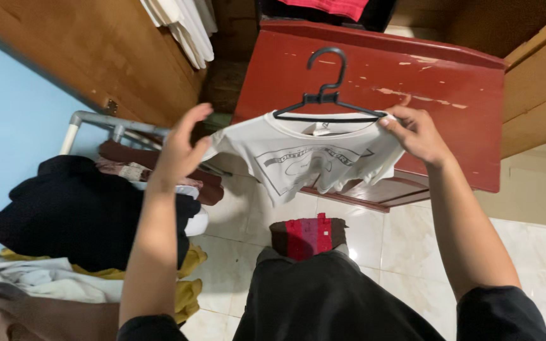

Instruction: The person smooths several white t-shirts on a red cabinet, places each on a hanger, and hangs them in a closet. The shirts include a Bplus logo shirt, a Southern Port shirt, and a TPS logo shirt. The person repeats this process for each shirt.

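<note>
Two hands up at chest height w/ a white t-shirt (311, 161) on a black hanger (327, 95) between them. Right hand (415, 132): fingers pinched on the shirt's shoulder at the hanger's end. Left hand (181, 148): fingers curled, apart, at the other sleeve; actual grip hidden, can't tell. Behind: red wooden cabinet (450, 95). Lower left: clothes pile (77, 215) on a rack.

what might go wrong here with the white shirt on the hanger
The white shirt hangs unevenly on the black hanger; the left hand side sags off the hanger's end, so it may slip. Only the right hand seems to steady the hanger, which could tip toward the tiled floor.
</note>
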